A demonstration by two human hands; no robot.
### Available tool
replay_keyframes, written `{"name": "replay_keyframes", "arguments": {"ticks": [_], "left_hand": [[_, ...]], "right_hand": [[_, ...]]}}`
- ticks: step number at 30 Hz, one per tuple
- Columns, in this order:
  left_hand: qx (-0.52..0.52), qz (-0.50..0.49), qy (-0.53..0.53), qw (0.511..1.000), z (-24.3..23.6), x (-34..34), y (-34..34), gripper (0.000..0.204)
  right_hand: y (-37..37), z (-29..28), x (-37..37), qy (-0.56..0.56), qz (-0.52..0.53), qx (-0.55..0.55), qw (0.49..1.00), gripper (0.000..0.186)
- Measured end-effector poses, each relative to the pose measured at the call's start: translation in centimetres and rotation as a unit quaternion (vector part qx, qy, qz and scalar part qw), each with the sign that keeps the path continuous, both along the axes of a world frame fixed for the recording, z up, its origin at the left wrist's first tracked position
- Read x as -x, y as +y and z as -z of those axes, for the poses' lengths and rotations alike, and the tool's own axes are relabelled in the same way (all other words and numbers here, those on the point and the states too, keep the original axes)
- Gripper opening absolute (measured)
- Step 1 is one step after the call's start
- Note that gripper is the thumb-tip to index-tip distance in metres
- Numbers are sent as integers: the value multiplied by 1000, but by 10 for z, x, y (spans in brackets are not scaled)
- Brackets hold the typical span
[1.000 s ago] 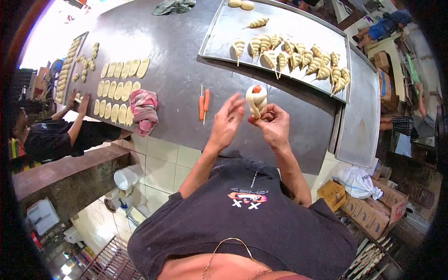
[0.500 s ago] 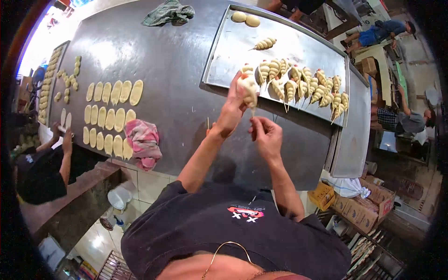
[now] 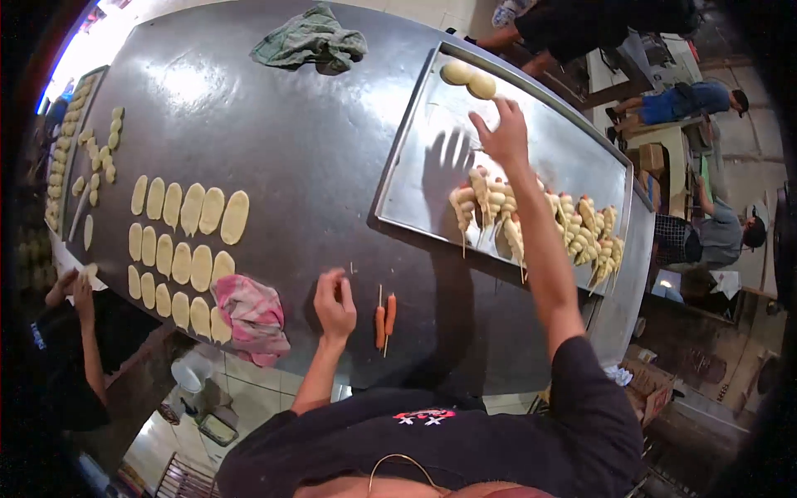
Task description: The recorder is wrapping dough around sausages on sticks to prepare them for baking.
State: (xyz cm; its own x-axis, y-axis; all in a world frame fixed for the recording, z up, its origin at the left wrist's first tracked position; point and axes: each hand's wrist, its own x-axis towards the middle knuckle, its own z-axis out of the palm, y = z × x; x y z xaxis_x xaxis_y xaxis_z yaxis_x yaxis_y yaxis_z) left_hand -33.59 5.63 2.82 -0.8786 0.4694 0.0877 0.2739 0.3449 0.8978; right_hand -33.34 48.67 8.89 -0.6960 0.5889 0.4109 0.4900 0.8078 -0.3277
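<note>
My right hand [image 3: 502, 133] reaches over the metal tray [image 3: 398, 174], fingers apart beside two pale dough balls [image 3: 467, 79]. Below it, many spiral dough-wrapped sausages on sticks [image 3: 569, 228] are bunched along the tray's near side, some hidden by my forearm. My left hand [image 3: 334, 303] hovers low with loosely bent fingers and no visible object. It is between a pink-and-white cloth [image 3: 249, 319] and two skewered sausages [image 3: 384, 322]. Left of the cloth lie rows of flat dough ovals [image 3: 183, 260].
The steel table [image 3: 274, 141] has a green-grey cloth [image 3: 307, 41] at its back and dough pieces [image 3: 104, 153] with a loaded tray [image 3: 62, 166] at left. A co-worker's hands [image 3: 79, 290] work at the left edge. Other people [image 3: 697, 100] are at right, near cardboard boxes [image 3: 647, 382].
The wrapped sausage has left my hands. My right hand has moved up and right over the tray, and my left hand has dropped down and left toward the table.
</note>
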Motion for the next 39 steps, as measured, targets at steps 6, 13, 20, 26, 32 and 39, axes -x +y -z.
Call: {"name": "replay_keyframes", "arguments": {"ticks": [6, 13, 20, 26, 32, 39], "left_hand": [[72, 68, 145, 984, 13, 0, 5, 8], [107, 54, 161, 980, 10, -2, 6, 7], [-7, 51, -41, 998, 1, -14, 4, 17], [-339, 47, -426, 838, -42, -51, 44, 40], [-47, 48, -214, 975, -30, -15, -26, 60], [254, -2, 173, 952, -38, -85, -79, 77]], "right_hand": [[116, 63, 119, -305, 90, 122, 940, 74], [125, 43, 94, 82, 139, 595, 787, 40], [-88, -25, -8, 184, 14, 485, 855, 53], [-274, -63, -144, 95, -184, 254, 945, 66], [-328, -22, -341, 47, 6, 180, 983, 23], [-375, 50, -473, -205, 49, 63, 976, 68]]}}
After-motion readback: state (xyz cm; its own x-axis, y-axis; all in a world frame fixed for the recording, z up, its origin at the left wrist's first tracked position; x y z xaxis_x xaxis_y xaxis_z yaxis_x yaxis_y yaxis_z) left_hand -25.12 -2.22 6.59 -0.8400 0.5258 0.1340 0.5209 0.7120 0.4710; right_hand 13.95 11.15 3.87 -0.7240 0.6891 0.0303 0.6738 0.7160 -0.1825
